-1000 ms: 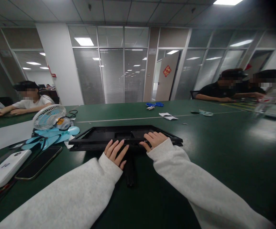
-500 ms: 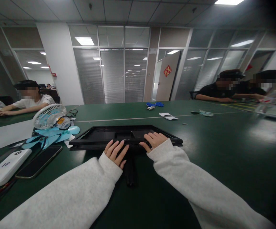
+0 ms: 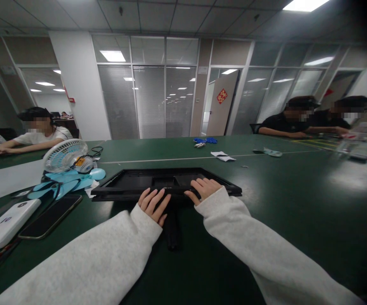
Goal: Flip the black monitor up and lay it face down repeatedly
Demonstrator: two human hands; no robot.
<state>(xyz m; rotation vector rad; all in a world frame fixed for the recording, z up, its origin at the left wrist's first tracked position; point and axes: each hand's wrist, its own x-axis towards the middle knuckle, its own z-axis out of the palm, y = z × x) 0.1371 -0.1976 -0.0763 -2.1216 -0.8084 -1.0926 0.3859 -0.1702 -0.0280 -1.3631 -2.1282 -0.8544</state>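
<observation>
A black rectangular monitor frame (image 3: 132, 183) lies nearly level in front of me, with shallow recesses inside its rim. From under its near edge a black stand (image 3: 172, 231) reaches down and toward me. My left hand (image 3: 153, 205) rests its spread, stretched fingers against the near edge, left of the middle. Right of the middle, my right hand (image 3: 205, 189) has its fingers curled over the same edge, with the thumb on the near side. The undersides of the fingers are hidden.
Left on the green table (image 3: 297, 220) are a fan (image 3: 65, 154), light-blue fan blades (image 3: 72, 180), a phone (image 3: 51, 217) and a white device (image 3: 13, 222). Blue-and-white gloves (image 3: 205, 141) and folded paper (image 3: 223, 156) lie beyond the frame. People sit at far left and right.
</observation>
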